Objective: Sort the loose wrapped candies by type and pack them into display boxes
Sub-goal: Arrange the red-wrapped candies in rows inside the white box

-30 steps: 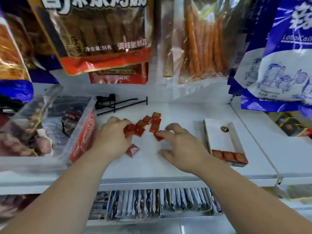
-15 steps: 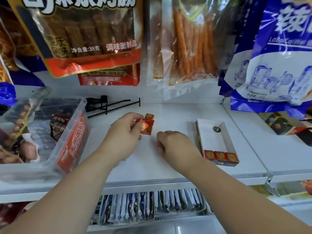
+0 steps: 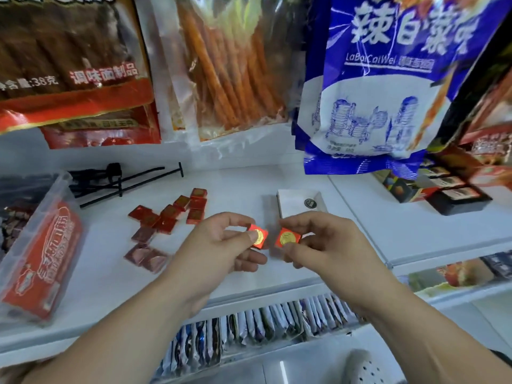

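My left hand (image 3: 219,245) pinches a red square candy with a gold seal (image 3: 258,236) above the white shelf. Beside it, my right hand (image 3: 324,245) pinches a second red candy with a gold seal (image 3: 286,238). The two candies sit side by side, close together, faces up. A pile of loose red wrapped candies (image 3: 169,214) lies on the shelf to the left of my hands. The white display box (image 3: 300,202) stands just behind my right hand, its front part hidden by the hand.
A clear plastic tub with a red label (image 3: 41,253) stands at the left. Black metal hooks (image 3: 124,180) lie at the back. Snack bags (image 3: 368,84) hang overhead. Dark boxes (image 3: 443,192) sit on the right shelf; sachets (image 3: 249,331) fill the rack below.
Both hands have lifted off the pile, each with one candy, and come together in front of the display box. The camera view has shifted left and down.
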The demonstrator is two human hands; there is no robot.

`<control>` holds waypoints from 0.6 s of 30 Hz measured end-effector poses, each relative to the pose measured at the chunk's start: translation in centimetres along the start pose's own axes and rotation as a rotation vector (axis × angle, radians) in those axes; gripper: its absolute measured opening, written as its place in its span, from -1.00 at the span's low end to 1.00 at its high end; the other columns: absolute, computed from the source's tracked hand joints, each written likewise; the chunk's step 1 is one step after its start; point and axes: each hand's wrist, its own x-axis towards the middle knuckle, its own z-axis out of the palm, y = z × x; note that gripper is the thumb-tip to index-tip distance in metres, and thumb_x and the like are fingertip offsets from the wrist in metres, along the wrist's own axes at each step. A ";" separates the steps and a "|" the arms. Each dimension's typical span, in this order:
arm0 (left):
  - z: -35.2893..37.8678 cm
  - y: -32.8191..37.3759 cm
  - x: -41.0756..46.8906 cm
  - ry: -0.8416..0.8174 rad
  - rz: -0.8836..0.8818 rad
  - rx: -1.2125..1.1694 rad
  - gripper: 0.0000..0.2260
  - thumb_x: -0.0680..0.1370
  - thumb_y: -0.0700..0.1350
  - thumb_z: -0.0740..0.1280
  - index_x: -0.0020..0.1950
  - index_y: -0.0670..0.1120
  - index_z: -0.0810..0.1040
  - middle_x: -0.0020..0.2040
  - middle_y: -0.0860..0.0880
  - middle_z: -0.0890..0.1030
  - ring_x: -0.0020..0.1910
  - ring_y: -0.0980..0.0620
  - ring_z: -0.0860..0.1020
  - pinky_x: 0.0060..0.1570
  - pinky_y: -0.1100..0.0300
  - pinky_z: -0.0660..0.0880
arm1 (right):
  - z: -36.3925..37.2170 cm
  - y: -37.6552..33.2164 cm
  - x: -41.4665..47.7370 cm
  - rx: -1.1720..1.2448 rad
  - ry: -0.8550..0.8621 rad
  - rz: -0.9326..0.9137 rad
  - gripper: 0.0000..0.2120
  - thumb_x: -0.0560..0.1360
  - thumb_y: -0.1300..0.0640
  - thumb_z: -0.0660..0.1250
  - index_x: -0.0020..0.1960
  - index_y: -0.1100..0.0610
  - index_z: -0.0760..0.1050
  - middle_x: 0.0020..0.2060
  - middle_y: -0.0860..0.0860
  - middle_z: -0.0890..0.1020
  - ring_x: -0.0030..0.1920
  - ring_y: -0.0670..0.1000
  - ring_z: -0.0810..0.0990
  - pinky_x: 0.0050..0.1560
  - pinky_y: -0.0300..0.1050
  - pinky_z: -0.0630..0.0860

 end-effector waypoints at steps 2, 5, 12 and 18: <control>0.6 -0.3 0.2 -0.018 -0.033 -0.035 -0.89 0.55 -0.27 0.35 0.07 -0.20 0.58 -0.10 -0.19 0.71 -0.15 -0.13 0.68 -0.16 0.09 0.62 | -0.3 0.4 0.0 0.041 -0.029 0.027 -0.71 0.42 0.31 0.48 0.04 -0.01 0.64 -0.24 0.04 0.68 -0.28 0.02 0.58 -0.12 -0.05 0.53; 0.9 -0.7 1.0 -0.026 -0.069 -0.052 -0.89 0.55 -0.29 0.34 0.04 -0.24 0.61 -0.08 -0.23 0.70 -0.11 -0.15 0.69 -0.18 0.14 0.61 | -0.9 1.0 0.3 0.032 -0.073 0.057 -0.67 0.42 0.31 0.47 0.07 -0.04 0.63 -0.38 0.05 0.62 -0.30 -0.02 0.55 -0.13 -0.07 0.50; 1.7 -1.1 2.6 0.005 -0.074 -0.088 -0.80 0.52 -0.31 0.37 0.12 -0.15 0.61 -0.09 -0.24 0.69 -0.17 -0.14 0.69 -0.25 0.16 0.61 | -1.8 2.0 2.2 -0.055 -0.067 -0.034 -0.67 0.37 0.35 0.50 0.05 0.02 0.66 -0.14 0.02 0.64 -0.25 0.06 0.65 -0.09 0.14 0.63; 2.0 -1.1 3.2 -0.071 -0.039 -0.079 -0.60 0.44 -0.48 0.35 0.18 -0.12 0.60 -0.01 -0.16 0.70 -0.01 -0.17 0.68 -0.10 0.16 0.63 | -3.1 2.5 3.1 -0.158 -0.017 -0.028 -0.67 0.37 0.29 0.51 0.07 0.02 0.63 -0.37 0.00 0.68 -0.37 -0.12 0.66 -0.19 -0.29 0.58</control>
